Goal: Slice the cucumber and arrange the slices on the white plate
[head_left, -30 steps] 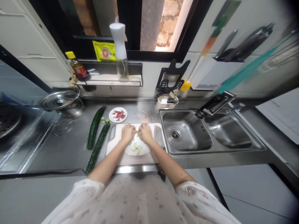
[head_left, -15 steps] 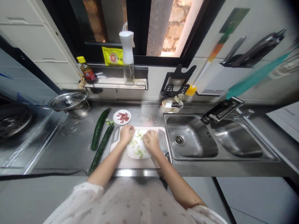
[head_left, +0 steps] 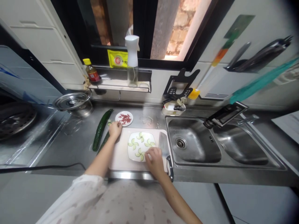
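Note:
My left hand (head_left: pixel 115 130) is at the left top corner of the white cutting board (head_left: pixel 120 152), over the cut cucumber (head_left: pixel 104 142). Its fingers are bent together; whatever they may hold is hidden. Beside them lie small cucumber pieces (head_left: pixel 109 122). My right hand (head_left: pixel 155 159) hovers at the lower right corner of a white square plate (head_left: pixel 133 136), fingers loosely curled and thumb apart, nothing visible between them. Thin cucumber slices (head_left: pixel 140 154) form several pinwheels on that plate. A knife (head_left: pixel 164 144) with a black handle lies along the board's right side.
A whole cucumber (head_left: pixel 102 129) lies left of the board. Behind the board is a small round plate (head_left: pixel 131 123) of chopped red bits. A lidded steel pot (head_left: pixel 83 107) stands at the back left. To the right is a double sink (head_left: pixel 193 140) with a black faucet (head_left: pixel 220 116).
My left hand has moved left, off the square plate to the cut cucumber. The right hand has drawn down to the plate's lower right corner, uncovering the slices. The view has shifted slightly.

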The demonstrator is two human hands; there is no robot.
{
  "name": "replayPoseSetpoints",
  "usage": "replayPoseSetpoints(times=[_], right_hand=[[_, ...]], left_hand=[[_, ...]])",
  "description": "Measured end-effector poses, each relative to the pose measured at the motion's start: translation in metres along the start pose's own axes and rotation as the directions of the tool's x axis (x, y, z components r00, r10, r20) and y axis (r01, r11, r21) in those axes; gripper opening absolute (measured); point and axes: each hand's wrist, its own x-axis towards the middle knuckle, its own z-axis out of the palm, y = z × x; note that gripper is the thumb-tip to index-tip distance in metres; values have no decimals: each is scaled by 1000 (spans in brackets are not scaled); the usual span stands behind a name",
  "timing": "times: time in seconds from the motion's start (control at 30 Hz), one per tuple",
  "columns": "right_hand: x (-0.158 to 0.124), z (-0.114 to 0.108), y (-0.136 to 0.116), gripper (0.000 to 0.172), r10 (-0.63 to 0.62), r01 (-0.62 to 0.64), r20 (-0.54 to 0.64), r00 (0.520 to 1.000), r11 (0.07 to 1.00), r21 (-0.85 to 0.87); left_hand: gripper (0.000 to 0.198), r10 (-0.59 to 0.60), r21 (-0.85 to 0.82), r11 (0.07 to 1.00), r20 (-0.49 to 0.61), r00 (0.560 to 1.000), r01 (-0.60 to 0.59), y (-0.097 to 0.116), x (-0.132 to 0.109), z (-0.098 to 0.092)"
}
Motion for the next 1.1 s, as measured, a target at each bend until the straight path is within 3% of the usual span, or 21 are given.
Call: replayPoseSetpoints(times=[0.2, 0.47, 0.8, 1.1], right_hand=[[-4, -3, 4, 19, 8, -8, -20, 1000, 1000, -2], [-6, -5, 6, 19, 43, -42, -37, 998, 999, 29], [-6, -7, 7, 18, 34, -31, -55, 998, 998, 49], [-5, -7, 6, 15, -12, 16, -78, 997, 999, 44]], left_hand=[[33, 17, 133, 991, 25, 1000, -20, 2, 15, -4], [33, 84, 171, 980, 124, 989, -105, 10, 33, -8], [40, 139, 264, 947, 173, 975, -182, 15, 36, 0], [38, 128, 289, 940, 194, 973, -182, 18, 44, 4]])
